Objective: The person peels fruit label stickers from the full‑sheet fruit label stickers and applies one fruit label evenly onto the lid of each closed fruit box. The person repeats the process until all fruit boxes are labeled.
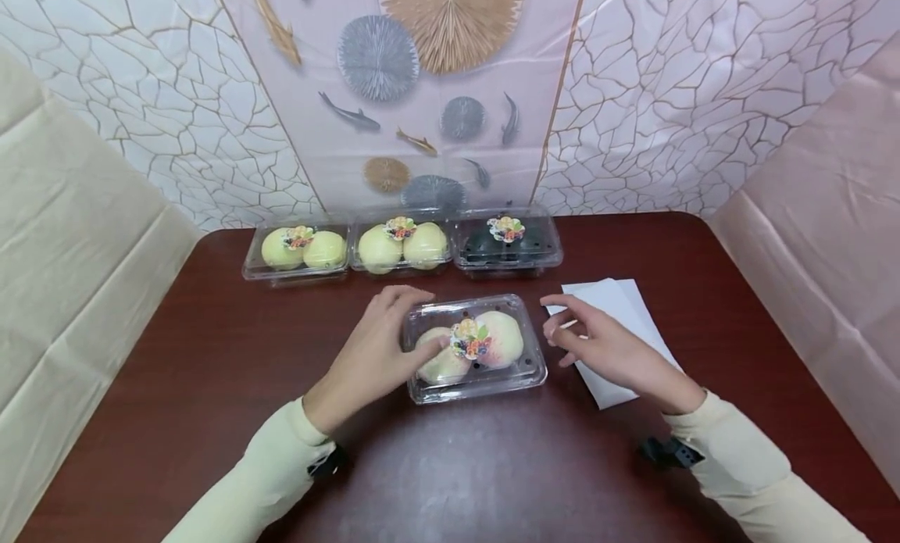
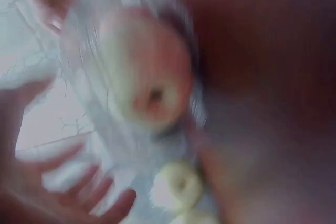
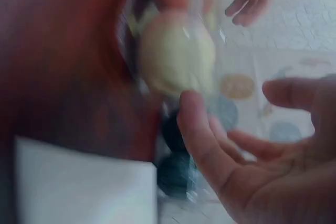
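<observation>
A clear plastic clamshell box lies shut at the middle of the table, with two pale peaches blushed pink inside and a colourful fruit sticker on its lid. My left hand is at the box's left side, fingers spread, its thumb overlapping the lid in the head view. To the right of the box hovers my right hand, fingers loosely bent and holding nothing. Both wrist views are blurred; a peach shows large in the left one, and spread fingers appear near the box in the right one.
Along the back stand two clamshell boxes of pale yellow-green fruit and one of dark fruit. White paper sheets lie under and beyond my right hand. Patterned cloth walls the table's back.
</observation>
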Demonstrator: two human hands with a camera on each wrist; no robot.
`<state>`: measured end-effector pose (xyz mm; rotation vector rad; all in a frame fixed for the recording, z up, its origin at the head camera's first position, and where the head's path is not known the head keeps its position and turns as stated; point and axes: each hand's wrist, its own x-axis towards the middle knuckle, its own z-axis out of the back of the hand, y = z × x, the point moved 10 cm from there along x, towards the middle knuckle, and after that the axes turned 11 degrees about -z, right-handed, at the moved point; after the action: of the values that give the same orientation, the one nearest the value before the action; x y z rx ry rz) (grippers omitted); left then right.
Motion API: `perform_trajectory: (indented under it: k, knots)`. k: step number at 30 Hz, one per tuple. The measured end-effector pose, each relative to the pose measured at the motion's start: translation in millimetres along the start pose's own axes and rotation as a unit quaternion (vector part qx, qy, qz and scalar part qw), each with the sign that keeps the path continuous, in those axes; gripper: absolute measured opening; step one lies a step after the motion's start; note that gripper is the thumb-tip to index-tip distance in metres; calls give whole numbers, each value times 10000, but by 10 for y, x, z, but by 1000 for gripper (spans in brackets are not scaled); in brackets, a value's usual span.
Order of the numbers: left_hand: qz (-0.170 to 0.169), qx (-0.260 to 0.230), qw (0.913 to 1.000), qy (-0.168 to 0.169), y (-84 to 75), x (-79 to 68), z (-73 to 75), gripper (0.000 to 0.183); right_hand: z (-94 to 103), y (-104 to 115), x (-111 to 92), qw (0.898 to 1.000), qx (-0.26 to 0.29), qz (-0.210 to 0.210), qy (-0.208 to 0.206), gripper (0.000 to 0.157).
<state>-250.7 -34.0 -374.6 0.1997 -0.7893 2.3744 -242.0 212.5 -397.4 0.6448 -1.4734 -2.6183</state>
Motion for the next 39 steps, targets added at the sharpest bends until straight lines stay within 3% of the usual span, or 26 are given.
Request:
perform_trajectory:
  k: [1,3,5,7,10,12,13,22,28,35,39]
  knots:
    - [371,-533,9976,-235,76,-69,14,68,-43,-29,-1,9999,156,-13,-5,54]
    - [1123,-1544,9794,-658,211,-219,-14,69,-130,-93,-5,9988,458,-143,-12,56]
    - [1787,-2379,9494,-1000,305,-368,-100,73,-205,-150,-13,9968,741,-282,-34,57]
    - [2343,-3065,9138,-1266,352,-501,-221,75,-266,-194,-23,9947,944,-399,-87,58]
    - [2873,-3854,8618,-1620,334,-642,-389,77,-339,-245,-33,9921,1124,-529,-175,61]
    - [3027,-4178,8386,-1747,283,-685,-487,81,-377,-274,-42,9919,1092,-607,-235,64]
    - [3052,-4276,8314,-1810,254,-696,-517,82,-398,-285,-43,9920,1058,-639,-253,66]
    - [2912,-4842,7924,-2298,100,-705,-690,80,-536,-299,-41,9874,1400,-620,-404,73]
    - [2935,-5106,7670,-2548,36,-692,-705,79,-530,-255,-64,9856,1520,-523,-522,69]
    - [2732,-5394,7556,-2518,-120,-606,-683,82,-387,-301,-186,9817,1555,-770,-789,67]
    - [2536,-5440,7507,-2759,-194,-486,-656,82,-258,-318,-259,9775,1630,-752,-1109,64]
